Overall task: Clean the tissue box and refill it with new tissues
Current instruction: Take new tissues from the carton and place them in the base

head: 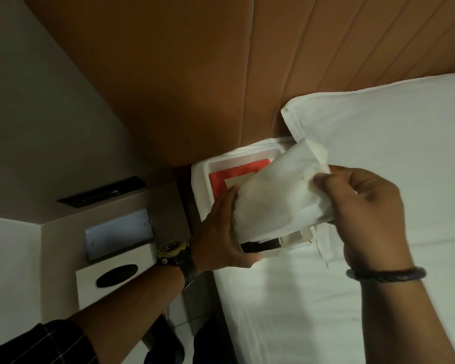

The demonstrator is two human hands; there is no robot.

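Observation:
I hold a thick stack of white tissues (pixel 279 193) in both hands above the bed. My left hand (pixel 221 232) grips the stack's lower left edge, its thumb under a dark strip (pixel 259 245) at the stack's bottom. My right hand (pixel 365 206) pinches the stack's upper right side. The white tissue box (pixel 111 279), with a dark oval opening on top, stands on the bedside ledge at lower left, apart from both hands. Whether it holds anything cannot be seen.
Under the tissues, a white tray (pixel 200 177) with a red cloth (pixel 237 170) lies on the bed corner. A white pillow (pixel 378 122) and sheet (pixel 300 311) fill the right. A brown headboard (pixel 195 74) stands behind. A wall plate (pixel 118 236) sits above the box.

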